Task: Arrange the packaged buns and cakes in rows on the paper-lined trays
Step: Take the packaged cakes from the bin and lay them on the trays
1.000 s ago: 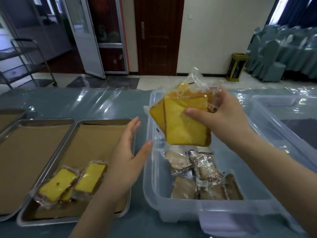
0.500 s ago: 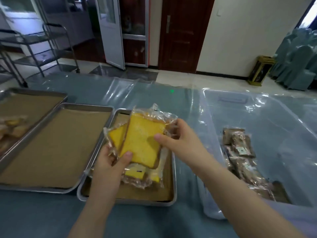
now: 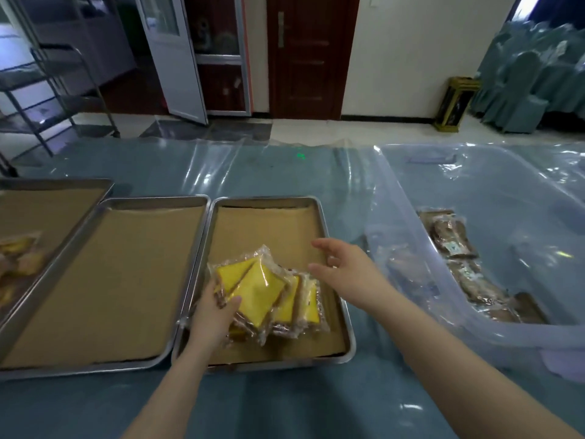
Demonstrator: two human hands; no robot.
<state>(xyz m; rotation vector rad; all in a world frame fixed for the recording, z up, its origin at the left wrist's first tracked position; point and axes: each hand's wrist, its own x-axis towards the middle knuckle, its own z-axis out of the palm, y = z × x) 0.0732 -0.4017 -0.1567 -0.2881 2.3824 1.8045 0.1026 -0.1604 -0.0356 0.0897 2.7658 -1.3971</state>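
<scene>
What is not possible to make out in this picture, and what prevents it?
Head view only.
Count of yellow plastic-wrapped cake packets: they overlap, left hand covers some.
Labels on brown packets in clear plastic bin: too small, blurred.
The leftmost paper-lined steel tray: cut by left edge.

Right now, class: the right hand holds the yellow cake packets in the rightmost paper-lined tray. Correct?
No. The head view shows the left hand holding the yellow cake packets in the rightmost paper-lined tray; the right hand is open, holding nothing.
</scene>
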